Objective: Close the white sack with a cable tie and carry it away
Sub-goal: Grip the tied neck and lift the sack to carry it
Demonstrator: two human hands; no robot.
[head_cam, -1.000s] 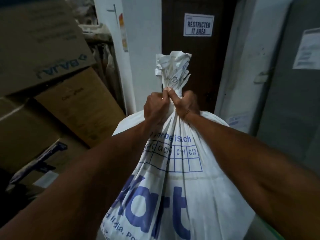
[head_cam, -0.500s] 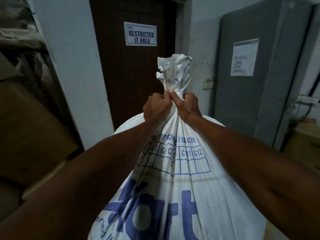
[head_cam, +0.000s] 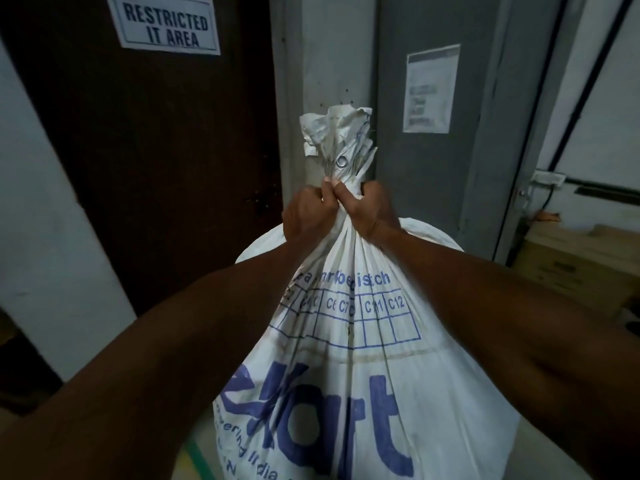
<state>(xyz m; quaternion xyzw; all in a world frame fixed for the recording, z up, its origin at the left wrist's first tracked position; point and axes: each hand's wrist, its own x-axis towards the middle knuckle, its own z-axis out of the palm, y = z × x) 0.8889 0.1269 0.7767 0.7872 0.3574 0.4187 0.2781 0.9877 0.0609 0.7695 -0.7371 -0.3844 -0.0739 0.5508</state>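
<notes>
A large white sack with blue lettering and a printed grid hangs in front of me, full and bulging. Its mouth is gathered into a crumpled tuft with a metal eyelet showing. Both hands clamp the gathered neck just below the tuft: my left hand on the left side, my right hand on the right, thumbs touching. I cannot see a cable tie; the neck under my fingers is hidden.
A dark brown door with a "RESTRICTED IT AREA" sign stands ahead left. A grey metal door bearing a paper notice is ahead right. Cardboard boxes sit low at the right, below a white wall.
The view has swung to the right: the cardboard boxes on the left are gone, the brown door slid left and the grey door came in. Both hands keep the same grip.
</notes>
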